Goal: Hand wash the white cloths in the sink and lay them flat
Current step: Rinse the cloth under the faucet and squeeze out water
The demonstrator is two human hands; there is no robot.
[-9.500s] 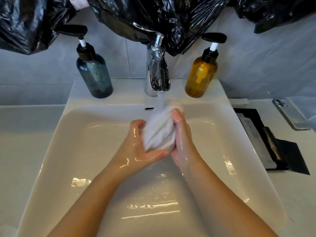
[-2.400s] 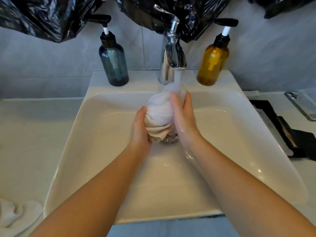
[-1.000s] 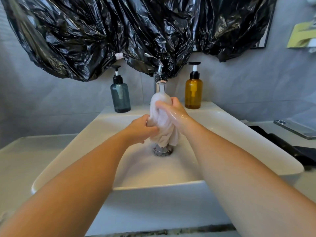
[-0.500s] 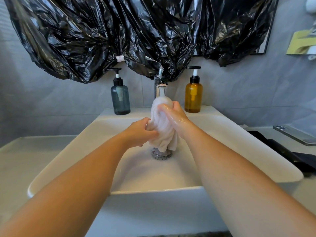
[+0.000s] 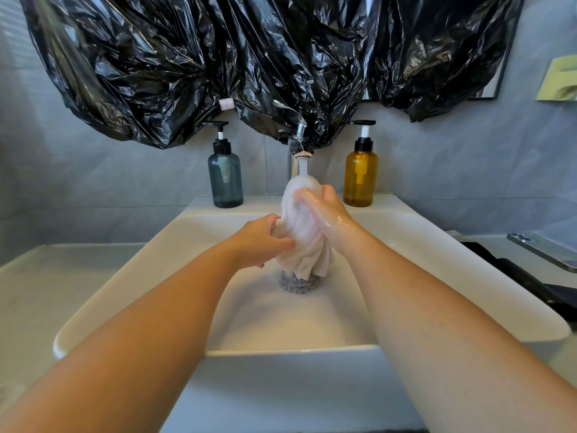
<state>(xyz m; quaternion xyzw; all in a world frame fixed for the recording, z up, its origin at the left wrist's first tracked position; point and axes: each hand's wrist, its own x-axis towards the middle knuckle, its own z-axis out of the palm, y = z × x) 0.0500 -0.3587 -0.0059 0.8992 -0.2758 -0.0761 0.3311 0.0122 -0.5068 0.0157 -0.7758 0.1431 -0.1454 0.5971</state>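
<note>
White, sodden cloth [image 5: 301,223] hangs bunched under the running tap [image 5: 298,151], over the drain [image 5: 299,282] in the sink [image 5: 468,276]. Left hand [image 5: 262,242] and right hand [image 5: 327,217] both clench it. Seconds ago it was balled; now its tail dangles.

I have both bare forearms stretched forward from the lower corners, converging ahead. My left hand [image 5: 262,240] sits lower, knuckles up, its fingers curled round the middle of a bunched wet white cloth [image 5: 307,242]. My right hand [image 5: 329,220] is higher, wet and glistening; its fingers [image 5: 304,195] wrap over the top of the bundle, above and right of the left fingers. Both wrists look nearly straight.
</note>
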